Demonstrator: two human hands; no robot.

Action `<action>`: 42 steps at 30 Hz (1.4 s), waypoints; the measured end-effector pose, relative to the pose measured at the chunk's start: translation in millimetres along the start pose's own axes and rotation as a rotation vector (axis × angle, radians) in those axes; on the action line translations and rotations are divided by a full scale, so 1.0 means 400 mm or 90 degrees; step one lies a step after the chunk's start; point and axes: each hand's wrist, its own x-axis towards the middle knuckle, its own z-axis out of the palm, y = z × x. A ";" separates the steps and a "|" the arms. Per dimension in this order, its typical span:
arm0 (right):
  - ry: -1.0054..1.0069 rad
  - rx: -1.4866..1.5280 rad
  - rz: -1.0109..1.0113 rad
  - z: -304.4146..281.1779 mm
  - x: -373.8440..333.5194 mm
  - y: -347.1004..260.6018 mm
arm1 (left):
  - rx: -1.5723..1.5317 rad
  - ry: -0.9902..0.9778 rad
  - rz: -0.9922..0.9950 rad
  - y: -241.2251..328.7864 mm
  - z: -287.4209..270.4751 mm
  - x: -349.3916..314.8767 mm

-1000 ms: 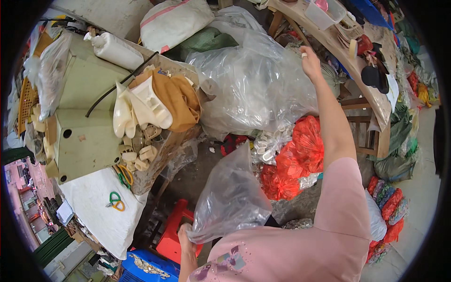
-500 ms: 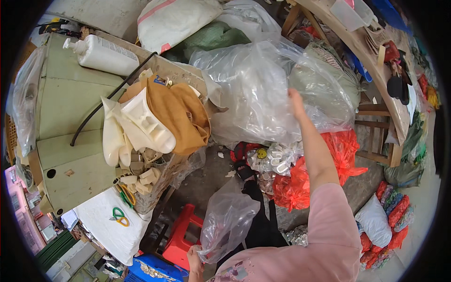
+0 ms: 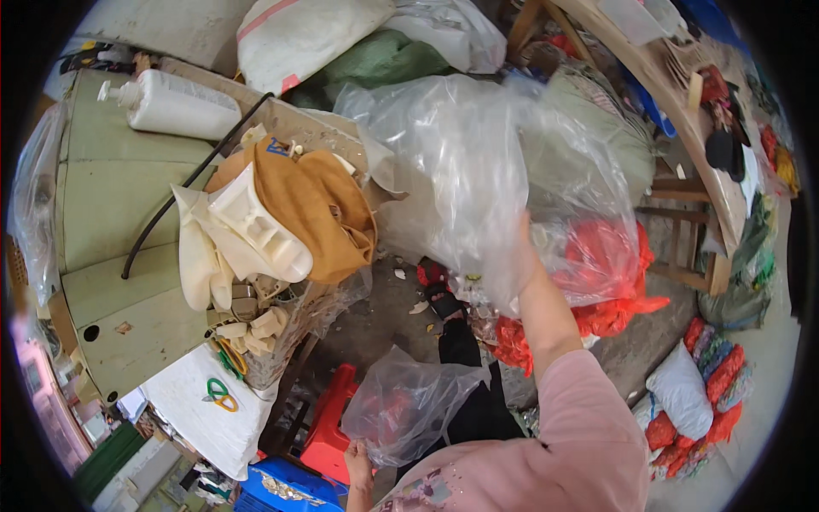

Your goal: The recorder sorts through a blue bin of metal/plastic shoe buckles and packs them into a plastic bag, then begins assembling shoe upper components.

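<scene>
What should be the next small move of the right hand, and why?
Perhaps the right hand should lift the large clear plastic off the red bags: in view it overlaps them, and the left hand is busy gripping the smaller clear plastic. Blur hides whether the right hand has a firm hold.

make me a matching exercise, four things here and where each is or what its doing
Column one:
1. left hand
2. white plastic pump bottle
3. white sack with a pink stripe
4. red plastic stool

Column two:
A. beside the blue plastic basket
B. beside the green sack
C. gripping a small clear plastic bag
D. beside the curved black cable

Pairs: 1-C, 2-D, 3-B, 4-A
</scene>
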 end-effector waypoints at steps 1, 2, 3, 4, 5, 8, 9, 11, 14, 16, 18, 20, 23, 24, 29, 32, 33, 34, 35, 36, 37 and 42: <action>0.028 0.026 -0.010 -0.027 -0.005 -0.083 | -0.017 0.002 0.008 0.006 0.000 -0.004; 0.057 0.052 -0.024 -0.024 0.011 -0.166 | -0.034 0.001 0.018 0.011 0.004 -0.002; 0.081 0.079 -0.037 -0.054 -0.001 -0.253 | -0.029 -0.009 0.020 0.006 0.001 0.001; 0.105 0.108 -0.050 -0.029 -0.033 -0.312 | -0.031 -0.010 0.032 -0.001 0.001 0.010; 0.119 0.072 -0.109 -0.035 -0.047 -0.413 | -0.034 -0.018 0.047 0.000 0.007 0.020; 0.115 -0.144 -0.365 -0.056 -0.051 -0.536 | -0.032 -0.065 0.062 0.026 0.025 0.039; 0.089 -0.333 -0.548 -0.063 -0.055 -0.569 | -0.026 -0.080 0.069 0.036 0.027 0.050; 0.172 -0.457 -0.565 -0.089 -0.100 -0.705 | -0.024 -0.084 0.143 0.046 0.027 0.062; 0.105 -0.072 -0.654 -0.189 -0.184 -0.923 | -0.034 -0.094 0.230 0.127 0.036 0.051; 0.052 -0.026 -0.644 -0.186 -0.266 -1.016 | -0.001 -0.081 0.326 0.188 0.067 0.019; 0.028 -0.032 -0.650 -0.203 -0.324 -1.061 | 0.019 -0.101 0.430 0.312 0.138 -0.087; 0.070 -0.169 -0.472 -0.164 -0.358 -1.015 | 0.060 -0.168 0.466 0.357 0.163 -0.105; -0.013 -0.179 -0.336 -0.125 -0.451 -0.908 | 0.224 -0.383 0.511 0.477 0.231 -0.201; -0.115 -0.140 -0.284 -0.116 -0.495 -0.862 | 0.190 -0.444 0.515 0.509 0.253 -0.249; -0.365 -0.233 -0.020 -0.041 -0.649 -0.640 | -0.040 -0.550 0.398 0.478 0.314 -0.174; -0.440 -0.239 -0.014 -0.032 -0.679 -0.580 | -0.118 -0.492 0.342 0.504 0.289 -0.236; -0.310 -0.179 -0.065 -0.041 -0.654 -0.583 | -0.059 -0.401 0.427 0.523 0.280 -0.263; -0.178 -0.118 -0.112 -0.049 -0.629 -0.587 | -0.121 -0.395 0.466 0.514 0.267 -0.247; -0.099 0.018 -0.075 -0.046 -0.592 -0.591 | -0.123 -0.389 0.465 0.507 0.252 -0.241; -0.131 0.024 -0.072 -0.063 -0.575 -0.592 | -0.163 -0.349 0.474 0.503 0.243 -0.237; -0.162 0.031 -0.069 -0.074 -0.567 -0.590 | -0.201 -0.310 0.483 0.498 0.235 -0.231; -0.238 -0.361 -0.427 -0.039 -0.641 -0.642 | -0.215 -0.355 0.469 0.502 0.214 -0.239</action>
